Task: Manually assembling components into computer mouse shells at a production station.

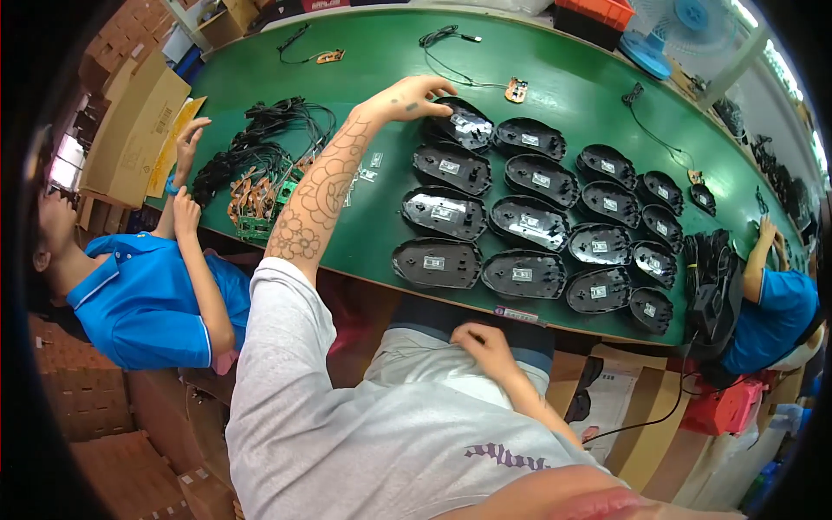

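My left hand reaches across the green table and grips the rim of a black plastic mouse shell at the far left corner of a group of shells. Thumb and fingers close round its far-left end. Next to it lie more black shells in rows, such as this mouse shell just nearer and this mouse shell to its right. Each has a small pale label inside. My right hand rests on my lap below the table edge, its fingers curled in, with nothing visible in them.
Left of the shells lies a heap of black cables with circuit boards. Single cabled boards lie farther back. A black cable bundle stands at the right edge. Co-workers in blue shirts sit on both sides.
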The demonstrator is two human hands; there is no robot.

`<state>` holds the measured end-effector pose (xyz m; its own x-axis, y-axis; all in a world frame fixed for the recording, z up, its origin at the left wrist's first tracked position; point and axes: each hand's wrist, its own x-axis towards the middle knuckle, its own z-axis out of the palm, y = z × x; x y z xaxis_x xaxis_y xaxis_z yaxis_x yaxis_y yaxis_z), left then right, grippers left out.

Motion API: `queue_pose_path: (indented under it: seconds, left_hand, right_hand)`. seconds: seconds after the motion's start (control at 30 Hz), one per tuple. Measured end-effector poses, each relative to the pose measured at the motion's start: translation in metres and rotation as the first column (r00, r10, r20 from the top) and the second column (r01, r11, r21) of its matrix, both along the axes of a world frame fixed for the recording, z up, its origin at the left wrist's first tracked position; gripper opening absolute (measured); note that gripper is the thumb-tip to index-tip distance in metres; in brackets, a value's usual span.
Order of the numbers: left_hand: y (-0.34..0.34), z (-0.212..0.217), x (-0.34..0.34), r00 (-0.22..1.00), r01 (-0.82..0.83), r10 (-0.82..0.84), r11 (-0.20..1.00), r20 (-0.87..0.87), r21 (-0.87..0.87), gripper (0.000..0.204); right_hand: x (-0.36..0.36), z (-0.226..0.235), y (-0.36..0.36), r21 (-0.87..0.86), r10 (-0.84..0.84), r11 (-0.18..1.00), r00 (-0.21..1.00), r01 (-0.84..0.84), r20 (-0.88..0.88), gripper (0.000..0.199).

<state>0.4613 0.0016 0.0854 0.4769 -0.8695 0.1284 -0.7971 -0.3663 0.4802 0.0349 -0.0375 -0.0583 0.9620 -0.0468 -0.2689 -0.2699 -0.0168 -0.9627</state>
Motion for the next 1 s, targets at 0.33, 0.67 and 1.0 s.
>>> queue_pose_path:
  seconds: [0.33, 0.67, 1.0]
  left_hand:
    - [-0.014, 0.007, -0.001, 0.996, -0.023, 0.029, 0.997, -0.087, 0.07, 0.025]
    - [-0.004, -0.006, 0.03, 0.964, -0.069, 0.081, 0.996, -0.253, 0.057, 0.028]
    - [-0.041, -0.002, 0.033, 0.892, -0.334, 0.315, 0.942, -0.324, -0.004, 0.035]
  right_hand:
    - [0.022, -0.072, -0.023, -0.134, 0.039, 0.99, 0.993, -0.053, -0.108, 0.024]
    - [0.018, -0.065, -0.027, 0.1, 0.038, 0.995, 0.992, -0.026, -0.123, 0.026]
    - [0.02, -0.068, -0.031, 0.091, 0.039, 0.995, 0.995, -0.031, -0.09, 0.027]
